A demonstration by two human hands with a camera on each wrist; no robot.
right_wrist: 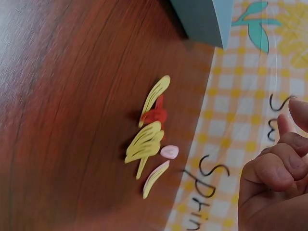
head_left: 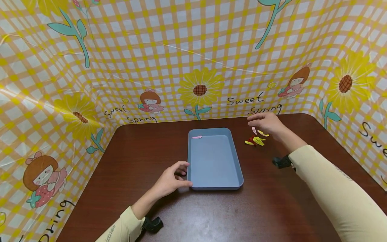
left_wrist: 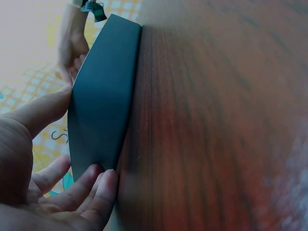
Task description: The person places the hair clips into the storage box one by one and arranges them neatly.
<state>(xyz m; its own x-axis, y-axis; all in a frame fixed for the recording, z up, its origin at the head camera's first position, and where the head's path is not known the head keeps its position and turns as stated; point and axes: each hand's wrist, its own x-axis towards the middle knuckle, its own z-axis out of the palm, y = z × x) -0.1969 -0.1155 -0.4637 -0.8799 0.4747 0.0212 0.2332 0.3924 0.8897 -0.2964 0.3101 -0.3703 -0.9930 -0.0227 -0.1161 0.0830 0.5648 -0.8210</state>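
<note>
A shallow blue-grey tray (head_left: 215, 161) stands on the brown table, with one pink hair clip (head_left: 197, 137) lying inside near its far left corner. At the tray's near left, my left hand (head_left: 172, 179) rests its spread thumb and fingers against the outer wall; the left wrist view shows the fingertips (left_wrist: 109, 179) touching that wall. My right hand (head_left: 266, 123) hovers above a small pile of hair clips, its fingers loosely bent and nothing visible in them. The pile has yellow clips (right_wrist: 144, 140), red clips (right_wrist: 156, 115) and a pink clip (right_wrist: 169, 152).
A checked cloth (head_left: 199, 50) with sunflowers and printed lettering rises behind the table and along both sides. The brown table top (head_left: 145, 144) extends around the tray. Each wrist carries a dark strapped-on device (head_left: 282, 162).
</note>
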